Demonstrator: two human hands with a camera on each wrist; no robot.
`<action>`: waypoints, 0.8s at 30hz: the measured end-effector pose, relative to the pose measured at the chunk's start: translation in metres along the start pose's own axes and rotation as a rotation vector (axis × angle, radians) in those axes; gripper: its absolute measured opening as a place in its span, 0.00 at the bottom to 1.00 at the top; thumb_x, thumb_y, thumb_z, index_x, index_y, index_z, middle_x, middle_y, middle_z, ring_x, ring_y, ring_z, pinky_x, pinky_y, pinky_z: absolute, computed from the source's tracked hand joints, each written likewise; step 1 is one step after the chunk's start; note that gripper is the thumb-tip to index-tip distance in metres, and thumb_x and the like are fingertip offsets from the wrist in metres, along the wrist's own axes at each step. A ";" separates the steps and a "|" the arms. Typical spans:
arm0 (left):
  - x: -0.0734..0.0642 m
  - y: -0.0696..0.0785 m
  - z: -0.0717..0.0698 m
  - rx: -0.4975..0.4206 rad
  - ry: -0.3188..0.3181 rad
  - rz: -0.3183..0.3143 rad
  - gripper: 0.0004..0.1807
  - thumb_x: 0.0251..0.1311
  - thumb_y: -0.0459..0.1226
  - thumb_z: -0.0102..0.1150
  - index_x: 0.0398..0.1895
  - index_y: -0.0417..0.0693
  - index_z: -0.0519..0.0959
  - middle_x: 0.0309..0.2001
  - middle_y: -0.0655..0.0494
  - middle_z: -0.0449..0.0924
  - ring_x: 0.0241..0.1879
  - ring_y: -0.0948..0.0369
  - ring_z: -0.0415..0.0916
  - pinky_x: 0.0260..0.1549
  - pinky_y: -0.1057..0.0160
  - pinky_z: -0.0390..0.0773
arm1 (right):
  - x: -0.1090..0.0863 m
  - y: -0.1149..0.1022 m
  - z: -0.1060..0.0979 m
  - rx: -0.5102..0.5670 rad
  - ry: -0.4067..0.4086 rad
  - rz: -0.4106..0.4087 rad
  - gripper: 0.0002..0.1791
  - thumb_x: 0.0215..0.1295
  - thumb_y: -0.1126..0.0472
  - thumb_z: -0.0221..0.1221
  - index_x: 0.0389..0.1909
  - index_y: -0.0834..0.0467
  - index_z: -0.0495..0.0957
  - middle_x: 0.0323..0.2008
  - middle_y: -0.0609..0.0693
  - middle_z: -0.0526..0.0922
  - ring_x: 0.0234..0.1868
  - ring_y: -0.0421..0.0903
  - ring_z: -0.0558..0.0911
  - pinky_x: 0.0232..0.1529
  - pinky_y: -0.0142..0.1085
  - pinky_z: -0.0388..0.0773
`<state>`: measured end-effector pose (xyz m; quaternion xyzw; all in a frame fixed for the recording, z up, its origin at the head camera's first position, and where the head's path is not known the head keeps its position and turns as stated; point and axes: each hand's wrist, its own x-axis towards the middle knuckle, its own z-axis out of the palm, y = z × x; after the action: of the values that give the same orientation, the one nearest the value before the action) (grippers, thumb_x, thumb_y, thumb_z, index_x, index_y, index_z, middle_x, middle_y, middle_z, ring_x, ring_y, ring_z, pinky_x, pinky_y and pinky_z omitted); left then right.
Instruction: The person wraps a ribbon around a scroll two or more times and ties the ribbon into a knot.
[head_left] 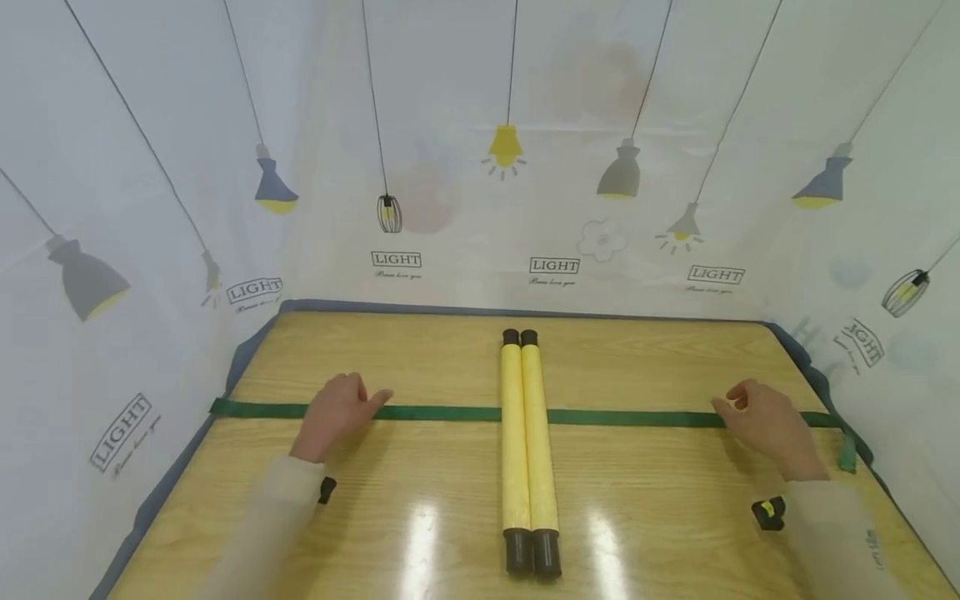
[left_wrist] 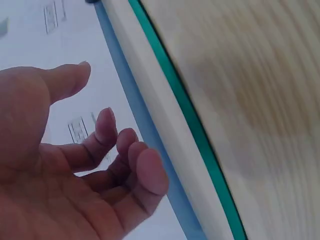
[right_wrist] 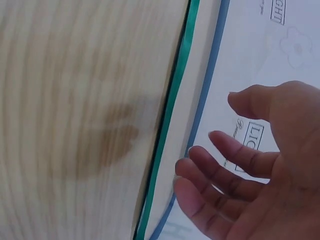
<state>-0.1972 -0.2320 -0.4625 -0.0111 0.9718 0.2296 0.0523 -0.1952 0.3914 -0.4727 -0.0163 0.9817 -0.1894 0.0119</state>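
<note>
Two long yellow rods [head_left: 514, 442] with black end caps lie side by side in the middle of the wooden table, pointing away from me. They cross over a green ribbon [head_left: 442, 413] that runs from left to right across the tabletop. My left hand [head_left: 340, 414] is over the ribbon's left part, thumb apart from the loosely bent fingers. Over the ribbon's right part is my right hand [head_left: 768, 427], its fingers also loosely bent. Both wrist views show an empty palm, on the left hand [left_wrist: 75, 185] and on the right hand [right_wrist: 270, 185].
The wooden tabletop [head_left: 337, 358] has a blue-grey border [head_left: 525, 312] along its back and sides. White sheeting [head_left: 465, 75] printed with hanging lamps and LIGHT labels encloses it on three sides. At the right, the ribbon's loose end [head_left: 847, 452] bends toward me near the table edge.
</note>
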 end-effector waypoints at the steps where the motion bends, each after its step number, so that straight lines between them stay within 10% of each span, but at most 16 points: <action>1: 0.001 0.006 0.005 -0.008 -0.028 -0.004 0.29 0.72 0.57 0.56 0.20 0.46 0.71 0.20 0.56 0.67 0.19 0.61 0.61 0.19 0.65 0.63 | 0.000 -0.003 0.002 0.000 -0.006 0.005 0.33 0.78 0.42 0.51 0.54 0.73 0.74 0.47 0.71 0.82 0.41 0.64 0.83 0.36 0.54 0.80; 5: 0.005 0.022 0.021 -0.008 -0.112 -0.026 0.35 0.71 0.61 0.54 0.09 0.53 0.61 0.11 0.63 0.52 0.14 0.66 0.48 0.14 0.68 0.52 | 0.001 -0.011 0.007 -0.012 -0.045 0.065 0.35 0.77 0.38 0.49 0.47 0.71 0.78 0.39 0.65 0.86 0.34 0.56 0.84 0.32 0.49 0.80; 17: 0.013 0.038 0.036 0.183 -0.118 -0.144 0.38 0.67 0.67 0.54 0.10 0.55 0.56 0.11 0.62 0.49 0.15 0.66 0.44 0.16 0.68 0.48 | -0.001 -0.021 0.011 -0.033 -0.215 0.343 0.48 0.70 0.21 0.37 0.27 0.62 0.80 0.19 0.52 0.72 0.23 0.50 0.74 0.24 0.41 0.65; 24: 0.016 0.038 0.035 0.171 -0.114 -0.122 0.36 0.68 0.61 0.57 0.10 0.54 0.58 0.12 0.62 0.50 0.15 0.66 0.45 0.16 0.69 0.48 | 0.004 -0.020 0.015 -0.003 -0.198 0.310 0.38 0.75 0.29 0.44 0.18 0.57 0.73 0.15 0.47 0.66 0.19 0.46 0.70 0.20 0.37 0.63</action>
<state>-0.2110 -0.1822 -0.4787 -0.0527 0.9808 0.1424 0.1222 -0.1976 0.3667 -0.4793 0.1167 0.9667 -0.1814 0.1377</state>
